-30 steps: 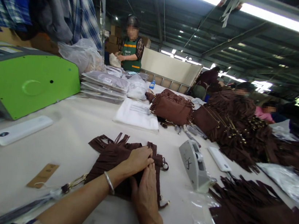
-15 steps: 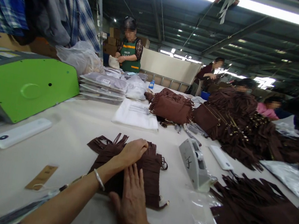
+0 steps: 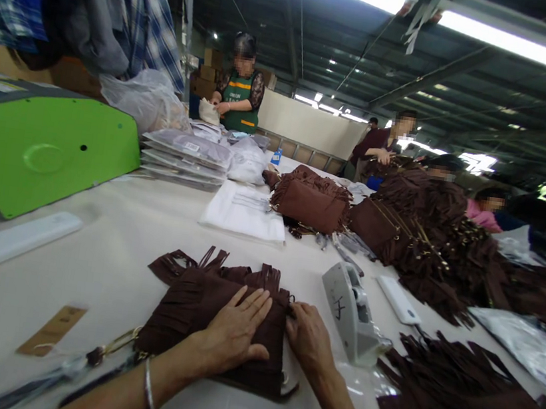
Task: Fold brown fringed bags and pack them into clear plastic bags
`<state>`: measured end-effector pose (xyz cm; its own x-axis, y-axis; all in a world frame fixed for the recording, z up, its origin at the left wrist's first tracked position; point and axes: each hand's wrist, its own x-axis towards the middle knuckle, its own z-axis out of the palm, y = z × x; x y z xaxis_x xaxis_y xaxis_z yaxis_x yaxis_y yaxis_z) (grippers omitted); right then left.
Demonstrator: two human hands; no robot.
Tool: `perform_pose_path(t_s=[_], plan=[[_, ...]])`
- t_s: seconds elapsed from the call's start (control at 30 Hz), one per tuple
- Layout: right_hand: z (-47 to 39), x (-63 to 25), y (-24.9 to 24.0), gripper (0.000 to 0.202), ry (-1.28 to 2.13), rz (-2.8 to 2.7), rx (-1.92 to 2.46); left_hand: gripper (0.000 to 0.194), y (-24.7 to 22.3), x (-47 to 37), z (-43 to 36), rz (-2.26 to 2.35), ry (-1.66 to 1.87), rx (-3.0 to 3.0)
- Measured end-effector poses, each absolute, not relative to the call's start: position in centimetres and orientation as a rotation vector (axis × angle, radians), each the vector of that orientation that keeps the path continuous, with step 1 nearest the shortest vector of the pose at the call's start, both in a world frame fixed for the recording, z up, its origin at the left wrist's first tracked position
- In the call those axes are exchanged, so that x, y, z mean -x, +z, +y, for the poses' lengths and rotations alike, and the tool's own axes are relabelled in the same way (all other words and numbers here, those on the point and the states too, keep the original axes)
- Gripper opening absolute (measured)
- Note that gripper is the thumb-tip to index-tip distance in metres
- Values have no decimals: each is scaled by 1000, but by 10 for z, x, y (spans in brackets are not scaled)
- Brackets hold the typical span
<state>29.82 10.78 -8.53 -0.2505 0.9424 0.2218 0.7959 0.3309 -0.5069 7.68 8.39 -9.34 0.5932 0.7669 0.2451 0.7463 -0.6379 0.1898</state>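
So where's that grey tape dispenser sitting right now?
The tape dispenser stands on the table, just right of the right hand and the brown fringed bag.

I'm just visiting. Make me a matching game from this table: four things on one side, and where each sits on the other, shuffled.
Things:
1. left hand
2. right hand
3. tape dispenser
4. green machine

Places:
A. far left of the table
B. flat on the brown fringed bag
C. at the bag's right edge
D. right of the bag

Pairs: 1-B, 2-C, 3-D, 4-A
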Motion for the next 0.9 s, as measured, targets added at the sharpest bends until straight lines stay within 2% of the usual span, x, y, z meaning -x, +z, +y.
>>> perform_pose_path(t_s=[0.07, 0.27, 0.43, 0.63, 0.9], plan=[[115, -298, -84, 22, 429, -2114, 1539, 83, -92, -76, 83, 1309, 477, -2761], [143, -307, -46, 25, 651, -2101, 1542, 84, -84, -75, 79, 1313, 431, -2762], [159, -275, -17, 23, 700, -2154, 1505, 84, -88, -75, 81, 1302, 427, -2730], [170, -227, -14, 20, 654, -2315, 1468, 88, -87, -78, 78, 1344, 441, -2673], [180, -201, -10, 21, 903, -2438, 1200, 86, -86, -70, 63, 1422, 434, -2599]])
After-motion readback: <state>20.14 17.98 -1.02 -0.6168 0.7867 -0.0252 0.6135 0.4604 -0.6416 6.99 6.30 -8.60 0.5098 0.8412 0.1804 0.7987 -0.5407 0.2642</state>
